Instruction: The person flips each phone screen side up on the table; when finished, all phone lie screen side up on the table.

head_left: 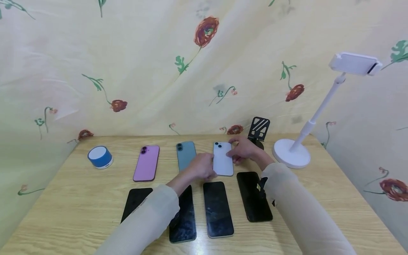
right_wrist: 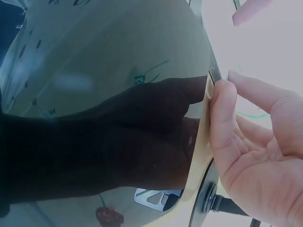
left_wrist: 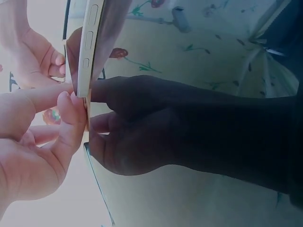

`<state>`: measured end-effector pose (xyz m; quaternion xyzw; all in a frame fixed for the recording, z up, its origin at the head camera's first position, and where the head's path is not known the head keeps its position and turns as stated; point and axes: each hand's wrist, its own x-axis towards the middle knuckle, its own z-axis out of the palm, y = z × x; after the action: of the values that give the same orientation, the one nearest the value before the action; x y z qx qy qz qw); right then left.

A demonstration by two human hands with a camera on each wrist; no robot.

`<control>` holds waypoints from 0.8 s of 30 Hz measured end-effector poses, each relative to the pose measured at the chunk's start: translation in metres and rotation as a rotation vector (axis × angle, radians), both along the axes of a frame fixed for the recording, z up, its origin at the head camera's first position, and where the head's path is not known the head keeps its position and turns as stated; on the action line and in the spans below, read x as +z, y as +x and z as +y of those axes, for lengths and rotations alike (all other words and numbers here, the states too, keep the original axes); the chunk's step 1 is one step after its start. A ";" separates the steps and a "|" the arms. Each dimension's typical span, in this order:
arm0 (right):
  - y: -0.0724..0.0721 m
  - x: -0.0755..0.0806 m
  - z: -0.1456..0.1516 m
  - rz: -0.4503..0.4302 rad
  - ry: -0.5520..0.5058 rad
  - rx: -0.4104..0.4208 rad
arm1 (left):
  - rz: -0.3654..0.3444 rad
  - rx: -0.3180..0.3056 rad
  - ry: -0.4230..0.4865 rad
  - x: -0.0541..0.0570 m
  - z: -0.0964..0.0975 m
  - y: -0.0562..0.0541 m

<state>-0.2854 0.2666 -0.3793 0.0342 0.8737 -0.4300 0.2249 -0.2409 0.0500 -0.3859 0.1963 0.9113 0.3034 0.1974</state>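
A white phone (head_left: pixel 223 161) lies back side up, twin camera lenses at its upper left, in the back row of the table. At its left edge my left hand (head_left: pixel 203 165) holds it with bent fingers. My right hand (head_left: pixel 243 148) grips the right edge, thumb and forefinger at the side. Up close in the left wrist view, my left thumb and forefinger (left_wrist: pixel 40 137) meet at a phone's pale side edge with buttons (left_wrist: pixel 88 42). In the right wrist view, my right hand (right_wrist: pixel 260 137) pinches near a phone edge; a dark reflective screen fills the rest.
A pink phone (head_left: pixel 146 163) and a blue-green phone (head_left: pixel 185 152) lie to the left. Several black-screened phones, one here (head_left: pixel 218 209), form the front row. Beyond are a blue-and-white cylinder (head_left: pixel 100 157), a black folding stand (head_left: pixel 259 128) and a white phone stand (head_left: pixel 291 153).
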 end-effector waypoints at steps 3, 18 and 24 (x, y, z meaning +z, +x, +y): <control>0.001 -0.001 -0.003 0.016 0.007 0.000 | -0.022 0.022 0.017 0.000 -0.001 0.000; -0.002 0.001 -0.013 0.024 -0.066 -0.137 | 0.029 -0.011 -0.019 -0.005 -0.001 -0.002; 0.001 0.003 -0.005 -0.010 -0.148 -0.112 | 0.033 -0.053 -0.036 -0.003 -0.002 -0.002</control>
<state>-0.2843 0.2611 -0.3759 0.0684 0.8350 -0.5053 0.2067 -0.2430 0.0479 -0.3892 0.2220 0.9142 0.2784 0.1938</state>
